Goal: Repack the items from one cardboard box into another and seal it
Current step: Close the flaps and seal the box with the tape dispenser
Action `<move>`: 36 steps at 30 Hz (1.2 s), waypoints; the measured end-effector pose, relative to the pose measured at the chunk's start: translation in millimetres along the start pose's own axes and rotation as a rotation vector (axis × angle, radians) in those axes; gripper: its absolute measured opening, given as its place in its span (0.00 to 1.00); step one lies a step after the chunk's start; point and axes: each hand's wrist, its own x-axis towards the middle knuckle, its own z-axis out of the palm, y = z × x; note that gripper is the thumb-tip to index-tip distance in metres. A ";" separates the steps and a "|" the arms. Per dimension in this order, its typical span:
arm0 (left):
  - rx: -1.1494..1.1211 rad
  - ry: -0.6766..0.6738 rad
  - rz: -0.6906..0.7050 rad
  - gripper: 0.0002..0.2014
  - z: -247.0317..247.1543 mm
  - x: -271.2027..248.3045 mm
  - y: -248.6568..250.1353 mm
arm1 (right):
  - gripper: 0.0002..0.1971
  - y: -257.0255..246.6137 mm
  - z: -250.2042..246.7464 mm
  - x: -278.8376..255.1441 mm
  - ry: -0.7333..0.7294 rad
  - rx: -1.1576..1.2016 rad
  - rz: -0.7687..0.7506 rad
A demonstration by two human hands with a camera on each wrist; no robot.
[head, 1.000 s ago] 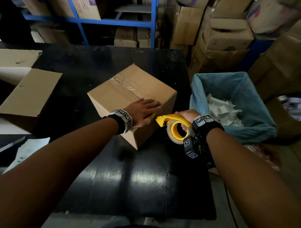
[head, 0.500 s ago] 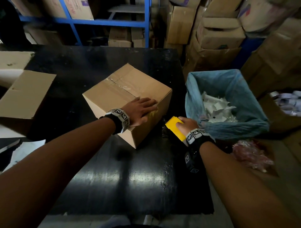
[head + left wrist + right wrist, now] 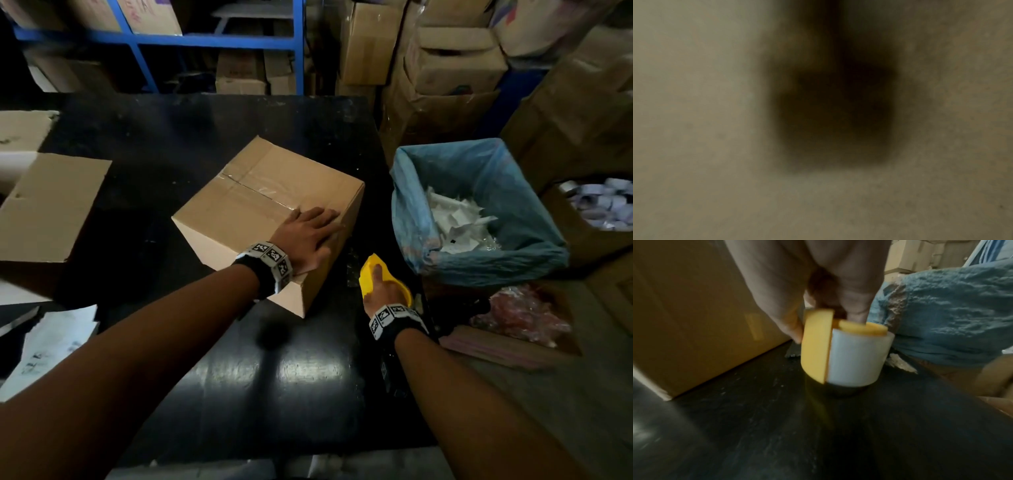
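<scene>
A closed brown cardboard box (image 3: 260, 205) with clear tape along its top seam sits mid-table. My left hand (image 3: 308, 233) lies flat on its near right corner, fingers straight. The left wrist view shows only blurred cardboard (image 3: 694, 129). To the right of the box, my right hand (image 3: 380, 291) grips a yellow tape dispenser (image 3: 371, 270) by its core. In the right wrist view the dispenser (image 3: 816, 347) with its white tape roll (image 3: 857, 358) stands on the black table (image 3: 818, 434), close to the box's side (image 3: 694, 305).
An open, empty-looking cardboard box (image 3: 44, 205) lies at the table's left. A bin with a blue liner (image 3: 479, 212) holding white scraps stands right of the table. Papers (image 3: 51, 346) lie at the near left. Stacked cartons (image 3: 445, 61) and a blue rack (image 3: 219, 41) fill the back.
My right hand has lowered the tape dispenser from beside the box's edge down onto the table. The left hand stays flat on the box.
</scene>
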 end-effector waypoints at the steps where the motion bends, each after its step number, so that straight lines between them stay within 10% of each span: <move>1: -0.010 0.020 -0.016 0.31 1.3 -0.1 1.7 | 0.39 -1.2 -0.2 -1.2 -0.015 -0.015 0.007; 11: -0.261 0.145 -0.085 0.30 -3.3 -1.2 -15.6 | 0.20 -64.8 -70.5 10.1 0.393 0.526 -0.097; 23: -0.023 -0.036 -0.442 0.32 -17.4 -40.1 -152.3 | 0.36 -140.4 -88.8 4.7 0.122 0.609 0.056; 36: -0.015 0.040 -0.543 0.32 -16.5 -61.9 -125.1 | 0.34 -122.1 -107.1 30.8 0.108 0.617 -0.002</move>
